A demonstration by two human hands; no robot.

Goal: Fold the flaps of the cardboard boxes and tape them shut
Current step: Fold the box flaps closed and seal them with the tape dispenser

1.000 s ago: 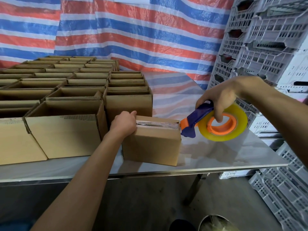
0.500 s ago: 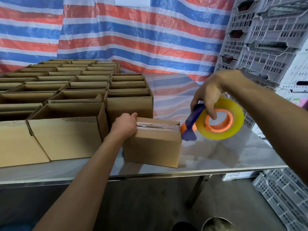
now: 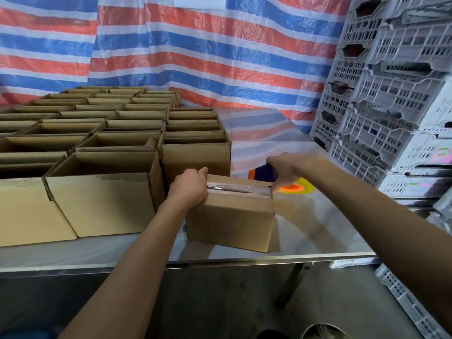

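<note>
Tape dispenser (image 3: 265, 172) now down behind box (image 3: 232, 216)

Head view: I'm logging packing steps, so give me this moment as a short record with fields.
box in work: small box, flaps folded, tape strip along its top seam
left: left hand grips the small box's left end
right: right hand holds the tape dispenser low behind the box's right end
surface: metal table
nearby: open boxes in rows to the left; grey crates stacked on the right
</note>
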